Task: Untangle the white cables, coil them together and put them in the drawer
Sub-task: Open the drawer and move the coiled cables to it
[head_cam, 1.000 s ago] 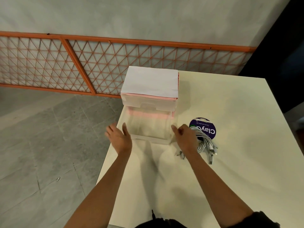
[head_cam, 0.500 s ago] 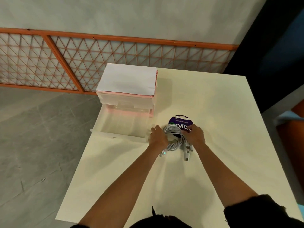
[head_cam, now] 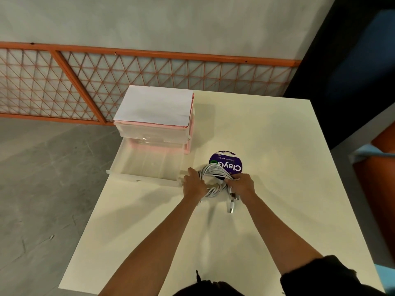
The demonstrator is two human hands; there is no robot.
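A coil of white cables [head_cam: 214, 175] sits between my two hands, over the cream table. My left hand [head_cam: 193, 184] grips the coil's left side, and my right hand [head_cam: 242, 185] grips its right side. Several plug ends [head_cam: 231, 205] dangle below the right hand. Just left of the coil, the translucent bottom drawer [head_cam: 147, 165] of a small pink-framed drawer unit [head_cam: 156, 116] stands pulled out, and nothing shows inside it.
A round purple "Clay" pack [head_cam: 229, 163] lies flat behind the coil. The table [head_cam: 267, 189] ends at its left edge, with grey floor below. An orange lattice fence [head_cam: 106, 82] runs along the wall behind.
Both hands left the drawer front and moved right to the cable coil. They now hold it from both sides, slightly raised. The drawer stays pulled out.
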